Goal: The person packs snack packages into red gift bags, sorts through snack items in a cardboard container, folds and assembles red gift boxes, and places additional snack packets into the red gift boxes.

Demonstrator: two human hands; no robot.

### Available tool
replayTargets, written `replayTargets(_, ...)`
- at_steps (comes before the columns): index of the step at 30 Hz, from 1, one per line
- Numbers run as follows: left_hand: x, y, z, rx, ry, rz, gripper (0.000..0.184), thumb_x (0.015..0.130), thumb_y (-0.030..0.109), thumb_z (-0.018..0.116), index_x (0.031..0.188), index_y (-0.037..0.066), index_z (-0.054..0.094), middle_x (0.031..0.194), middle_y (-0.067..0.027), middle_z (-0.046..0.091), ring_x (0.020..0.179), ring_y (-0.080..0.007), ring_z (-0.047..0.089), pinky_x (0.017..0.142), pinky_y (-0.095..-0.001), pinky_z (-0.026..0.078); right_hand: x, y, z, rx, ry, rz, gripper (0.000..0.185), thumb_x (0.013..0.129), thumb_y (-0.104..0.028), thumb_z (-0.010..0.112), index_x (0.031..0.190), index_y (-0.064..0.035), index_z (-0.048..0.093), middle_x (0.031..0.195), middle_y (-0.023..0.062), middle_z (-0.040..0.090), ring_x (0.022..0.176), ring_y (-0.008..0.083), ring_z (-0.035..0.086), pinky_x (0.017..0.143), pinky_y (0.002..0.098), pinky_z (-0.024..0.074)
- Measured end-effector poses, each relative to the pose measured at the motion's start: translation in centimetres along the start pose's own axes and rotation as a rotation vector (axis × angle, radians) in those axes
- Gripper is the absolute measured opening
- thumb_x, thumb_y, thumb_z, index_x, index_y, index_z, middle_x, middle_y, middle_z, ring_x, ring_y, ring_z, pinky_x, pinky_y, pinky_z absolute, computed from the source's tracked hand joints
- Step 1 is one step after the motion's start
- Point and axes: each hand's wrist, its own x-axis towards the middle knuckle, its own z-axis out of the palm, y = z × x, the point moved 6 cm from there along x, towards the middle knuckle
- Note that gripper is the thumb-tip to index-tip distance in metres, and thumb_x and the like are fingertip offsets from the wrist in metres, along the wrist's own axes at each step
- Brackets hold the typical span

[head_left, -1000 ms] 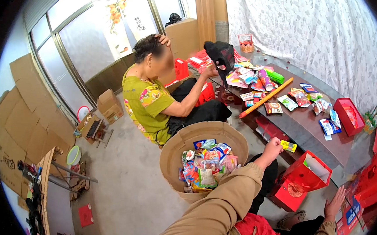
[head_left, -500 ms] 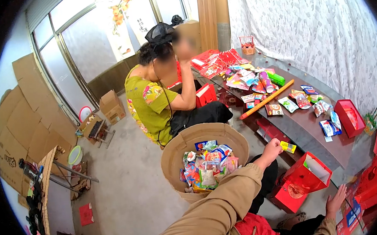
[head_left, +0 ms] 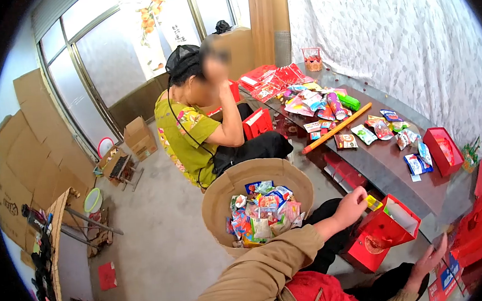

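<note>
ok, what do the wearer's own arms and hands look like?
Long tan sleeves on both arms: the left sleeve is loose and creased, with no marking visible; the right sleeve shows only partly. Left hand and right hand are ungloved.

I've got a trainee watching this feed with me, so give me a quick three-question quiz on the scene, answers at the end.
1. Of these, which is nearest the left hand?
A) black hat
B) yellow packet
C) potted plant

2. True or false: colourful snack packets lie inside the round cardboard tub.

3. Fill in the colour: the long stick resting on the dark table is ____.

Key: 1. B; 2. True; 3. orange
</note>
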Motion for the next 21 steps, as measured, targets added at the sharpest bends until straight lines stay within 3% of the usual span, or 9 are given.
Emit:
replayTargets(3,-2.4,7.3,1.1,0.153,-0.122,0.265,0.008,0.085,0.004,0.058,0.091,0.003,0.054,0.082,-0.0096,0.057,0.075,-0.0239,0.058,0.069,-0.0355,0.047,-1.1,-9.3,0.8,0.174,-0.095,-0.18,0.047,0.1,-0.028,0.05,0.138,-0.0011,0.045,0.144,0.0216,0.046,0.131,0.0386,0.045,0.11,0.0499,0.0329)
replayTargets(5,-4.4,9.6,3.0,0.245,-0.197,0.547,0.011,0.083,0.008,0.06,0.091,0.004,0.055,0.086,-0.0136,0.059,0.082,-0.0359,0.058,0.073,-0.0425,0.047,-1.1,-14.5,1.7,0.316,-0.19,-0.242,0.045,0.099,-0.027,0.052,0.136,-0.0019,0.046,0.139,0.0225,0.05,0.126,0.04,0.049,0.107,0.05,0.0364)
replayTargets(7,-6.3,11.9,3.9,0.226,-0.373,0.571,0.012,0.083,0.012,0.061,0.087,0.004,0.053,0.084,-0.0138,0.057,0.084,-0.0376,0.057,0.072,-0.0455,0.046,-1.4,-17.1,2.8,0.347,-0.266,-0.276,0.041,0.095,-0.019,0.058,0.13,-0.0004,0.049,0.122,0.0214,0.06,0.11,0.0399,0.058,0.096,0.047,0.0448)
replayTargets(9,-7.7,12.0,4.4,0.192,-0.443,0.549,0.012,0.082,0.011,0.061,0.087,0.005,0.052,0.083,-0.0143,0.057,0.083,-0.0381,0.057,0.07,-0.0464,0.045,-2.2,-17.4,4.0,0.432,-0.363,-0.173,0.031,0.091,-0.008,0.061,0.12,0.0014,0.056,0.112,0.0166,0.061,0.1,0.0304,0.059,0.089,0.0377,0.047)
replayTargets(10,-8.1,11.5,4.2,0.151,-0.435,0.504,0.013,0.084,0.013,0.062,0.089,0.005,0.053,0.083,-0.0148,0.059,0.083,-0.0384,0.058,0.071,-0.0464,0.046,-2.2,-17.5,4.4,0.462,-0.309,-0.076,0.017,0.091,-0.007,0.06,0.106,0.0018,0.059,0.096,0.0125,0.058,0.087,0.0246,0.058,0.079,0.0337,0.0466)
replayTargets(14,-9.0,8.9,3.7,0.128,-0.415,0.292,0.014,0.089,0.016,0.06,0.094,0.004,0.055,0.086,-0.0152,0.062,0.086,-0.0379,0.06,0.074,-0.0448,0.047,-3.4,-17.8,5.3,0.528,-0.364,0.068,0.008,0.095,-0.004,0.052,0.092,0.0012,0.056,0.086,0.009,0.055,0.081,0.0198,0.056,0.074,0.0292,0.0446)
replayTargets(17,-9.3,8.8,3.0,0.073,-0.37,0.239,0.018,0.09,0.018,0.06,0.096,0.003,0.054,0.086,-0.0156,0.062,0.086,-0.0374,0.061,0.074,-0.0438,0.048,-5.1,-16.8,6.2,0.555,-0.498,0.266,0.009,0.096,-0.004,0.05,0.089,0.0007,0.054,0.082,0.0078,0.055,0.077,0.0161,0.054,0.071,0.0283,0.0442)
replayTargets(20,-10.0,8.8,3.2,-0.059,-0.373,0.014,0.023,0.091,0.02,0.061,0.099,0.001,0.051,0.086,-0.0168,0.062,0.083,-0.0372,0.062,0.072,-0.0429,0.049,-4.8,-16.6,6.3,0.561,-0.367,0.294,0.013,0.098,-0.008,0.049,0.088,-0.0007,0.052,0.079,0.0048,0.053,0.074,0.0129,0.052,0.069,0.0267,0.0422)
replayTargets(21,-10.5,8.4,3.8,-0.015,-0.389,0.062,0.026,0.091,0.022,0.06,0.102,0.001,0.049,0.087,-0.0189,0.062,0.082,-0.0385,0.063,0.069,-0.0429,0.049,-4.5,-16.6,6.3,0.582,-0.321,0.311,0.013,0.099,-0.009,0.048,0.088,-0.001,0.051,0.079,0.0041,0.052,0.074,0.0126,0.051,0.068,0.0264,0.0418)
